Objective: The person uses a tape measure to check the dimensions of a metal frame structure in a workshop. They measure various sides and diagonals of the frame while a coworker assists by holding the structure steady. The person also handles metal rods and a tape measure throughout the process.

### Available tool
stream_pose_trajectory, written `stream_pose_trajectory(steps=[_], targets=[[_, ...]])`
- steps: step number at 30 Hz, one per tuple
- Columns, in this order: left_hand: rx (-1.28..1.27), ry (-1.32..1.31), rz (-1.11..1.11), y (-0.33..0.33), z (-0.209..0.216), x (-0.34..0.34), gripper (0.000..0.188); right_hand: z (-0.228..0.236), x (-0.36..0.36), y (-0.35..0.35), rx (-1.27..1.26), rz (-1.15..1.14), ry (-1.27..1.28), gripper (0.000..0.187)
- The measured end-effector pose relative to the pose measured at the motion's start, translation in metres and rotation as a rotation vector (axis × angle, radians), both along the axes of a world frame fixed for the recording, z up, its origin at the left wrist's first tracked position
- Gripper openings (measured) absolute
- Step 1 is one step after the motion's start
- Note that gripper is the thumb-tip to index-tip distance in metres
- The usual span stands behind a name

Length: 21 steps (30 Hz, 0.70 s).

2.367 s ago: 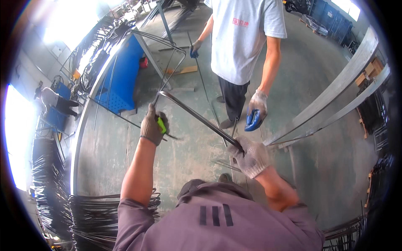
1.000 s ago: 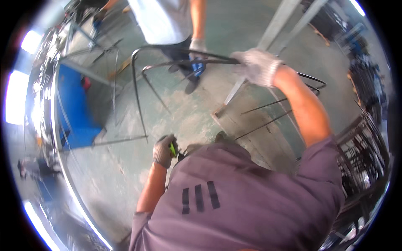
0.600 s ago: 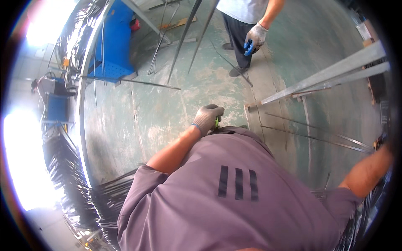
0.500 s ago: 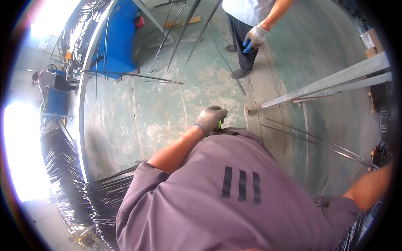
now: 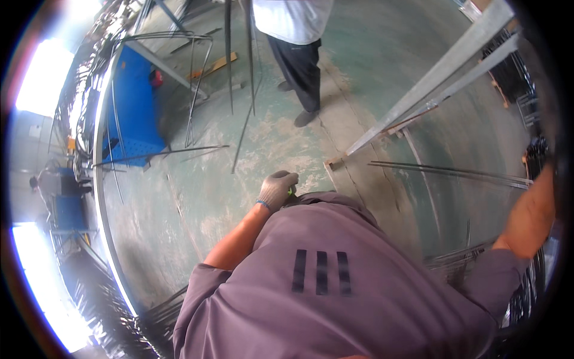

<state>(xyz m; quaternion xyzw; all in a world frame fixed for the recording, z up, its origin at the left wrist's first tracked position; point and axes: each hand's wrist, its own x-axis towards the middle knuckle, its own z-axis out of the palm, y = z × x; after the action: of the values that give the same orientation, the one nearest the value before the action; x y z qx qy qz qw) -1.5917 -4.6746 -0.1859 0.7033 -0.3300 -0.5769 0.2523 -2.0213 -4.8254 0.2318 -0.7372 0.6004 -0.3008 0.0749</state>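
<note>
My left hand [image 5: 278, 190] wears a light grey knit glove with a blue cuff edge. It sits in front of my waist, its fingers curled round a small bright green thing [image 5: 292, 192]. Most of that thing is hidden by the glove and my shirt, so its kind does not show. My right forearm [image 5: 529, 209] stretches out to the far right and up. The right hand itself is lost in the dark rim of the picture. Near that arm, several thin metal rods [image 5: 448, 172] point in from the right.
A person [image 5: 296, 66] in dark trousers stands ahead. Long grey metal beams [image 5: 430, 75] slant at the right, beyond a small block [image 5: 333, 163] on the floor. At the left are a blue metal panel [image 5: 133, 107], a pale frame bar [image 5: 103, 209] and dark rod bundles [image 5: 98, 293].
The view has turned, shifting the floor and blue panel left and down. My left hand stays curled at my waist. My right forearm is raised higher in view; the other person's gloved hand is out of sight.
</note>
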Motion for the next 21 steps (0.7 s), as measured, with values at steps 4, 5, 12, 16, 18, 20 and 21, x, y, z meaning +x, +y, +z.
stream_pose_trajectory(steps=[4,5,12,16,18,20,21], targets=[[-0.022,0.021,-0.009,0.001,0.004,0.0,0.036,-0.043,0.05,-0.007,-0.118,0.11,0.184,0.042],[-0.042,0.04,-0.005,0.002,0.001,0.002,0.035,-0.057,0.059,-0.005,-0.214,0.18,0.293,0.044],[-0.028,0.105,-0.072,0.022,-0.015,0.012,0.033,-0.122,0.088,-0.034,-0.083,0.283,0.555,0.029],[-0.008,0.081,-0.051,0.031,-0.015,0.012,0.031,-0.159,0.099,-0.04,0.009,0.345,0.559,0.022],[-0.037,0.034,-0.082,0.034,-0.024,0.016,0.032,-0.19,0.099,-0.045,0.048,0.386,0.578,0.02],[-0.161,-0.025,-0.191,0.042,-0.041,0.021,0.031,-0.22,0.1,-0.051,0.201,0.386,0.606,0.019],[-0.246,-0.074,-0.276,0.044,-0.047,0.023,0.029,-0.23,0.106,-0.056,0.326,0.353,0.609,0.02]])
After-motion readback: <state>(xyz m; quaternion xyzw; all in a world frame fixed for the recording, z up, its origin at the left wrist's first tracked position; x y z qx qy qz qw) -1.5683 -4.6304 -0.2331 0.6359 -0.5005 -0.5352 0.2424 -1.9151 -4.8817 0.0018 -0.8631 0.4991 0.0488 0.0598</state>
